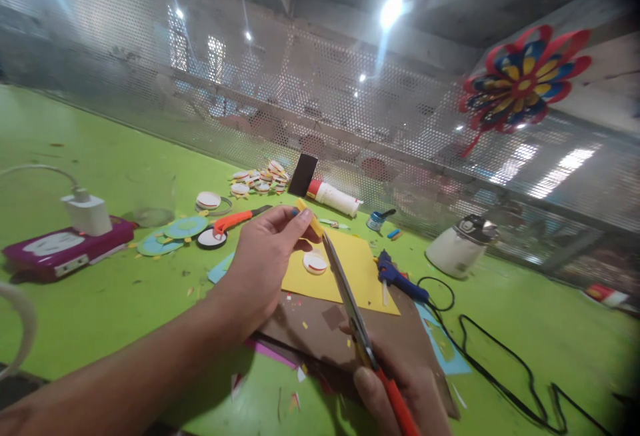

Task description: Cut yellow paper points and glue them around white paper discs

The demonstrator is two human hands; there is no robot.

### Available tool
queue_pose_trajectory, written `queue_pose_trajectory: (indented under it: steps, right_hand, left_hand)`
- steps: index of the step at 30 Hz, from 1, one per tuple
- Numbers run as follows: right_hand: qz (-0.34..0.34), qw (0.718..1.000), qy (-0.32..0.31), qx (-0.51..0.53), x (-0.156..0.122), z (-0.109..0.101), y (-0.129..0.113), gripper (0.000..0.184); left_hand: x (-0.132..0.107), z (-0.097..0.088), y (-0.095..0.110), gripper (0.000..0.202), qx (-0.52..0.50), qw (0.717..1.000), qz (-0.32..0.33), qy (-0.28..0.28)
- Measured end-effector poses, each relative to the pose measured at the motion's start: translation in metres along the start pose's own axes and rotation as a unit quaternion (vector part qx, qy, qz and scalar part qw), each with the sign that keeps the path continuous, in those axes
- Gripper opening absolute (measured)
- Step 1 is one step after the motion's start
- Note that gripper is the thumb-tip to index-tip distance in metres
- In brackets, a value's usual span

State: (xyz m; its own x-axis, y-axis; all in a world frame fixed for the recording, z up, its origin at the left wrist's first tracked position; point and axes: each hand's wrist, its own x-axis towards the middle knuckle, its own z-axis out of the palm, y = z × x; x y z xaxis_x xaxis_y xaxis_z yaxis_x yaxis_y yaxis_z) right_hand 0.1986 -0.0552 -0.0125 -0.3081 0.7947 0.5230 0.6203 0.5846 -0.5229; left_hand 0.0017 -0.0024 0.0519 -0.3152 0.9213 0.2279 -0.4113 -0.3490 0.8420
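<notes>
My left hand [273, 249] pinches a small strip of yellow paper [310, 221] between thumb and fingers. In my right hand [400, 383] is a pair of scissors [350, 299] with red-orange handles. The blade tips meet the lower right end of the yellow strip; whether the blades are parted I cannot tell. Below the strip, a white disc [315, 263] with a red mark lies on a yellow sheet [355, 263]. Brown board [400, 336] lies under that sheet, with small paper scraps on it.
A blue glue gun [400, 279] with a black cord lies right. Behind are a phone [303, 175], a white roll [335, 197] and several decorated discs [263, 179]. An orange cutter [235, 221] and a purple power strip [65, 246] lie left. A white kettle-like container [457, 249] stands right.
</notes>
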Motion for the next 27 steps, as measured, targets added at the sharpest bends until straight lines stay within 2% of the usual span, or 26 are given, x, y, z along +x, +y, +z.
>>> queue_pose_trajectory:
  steps: [2, 6, 8, 12, 19, 22, 27]
  right_hand:
    - [-0.024, 0.999, 0.018, -0.019, 0.000, 0.001, 0.000, 0.049]
    - [-0.055, 0.998, -0.018, -0.004, 0.001, 0.004, -0.001, 0.043]
    - [-0.054, 0.998, -0.006, -0.007, 0.000, 0.005, -0.001, 0.042]
    - [-0.001, 1.000, 0.016, -0.006, 0.000, 0.002, 0.000, 0.044]
    - [0.070, 0.995, -0.039, 0.058, 0.002, -0.002, -0.004, 0.049]
    - [0.080, 0.994, -0.034, 0.066, 0.000, 0.000, -0.002, 0.050]
    - [0.058, 0.998, -0.011, 0.030, -0.005, -0.001, 0.008, 0.057]
  left_hand:
    - [0.000, 0.000, 0.000, 0.017, 0.007, 1.000, -0.002, 0.007]
    - [0.002, -0.001, -0.001, 0.017, 0.008, 1.000, 0.001, 0.018]
    - [0.002, -0.001, -0.001, 0.017, 0.012, 1.000, 0.003, 0.017]
    - [0.002, -0.001, 0.000, 0.017, 0.018, 1.000, 0.003, 0.009]
    - [0.001, -0.001, -0.001, 0.017, 0.004, 1.000, 0.013, 0.000]
    - [0.001, -0.001, -0.002, 0.016, 0.007, 1.000, 0.007, -0.006]
    - [-0.001, 0.001, -0.001, 0.016, 0.016, 0.999, -0.034, -0.022]
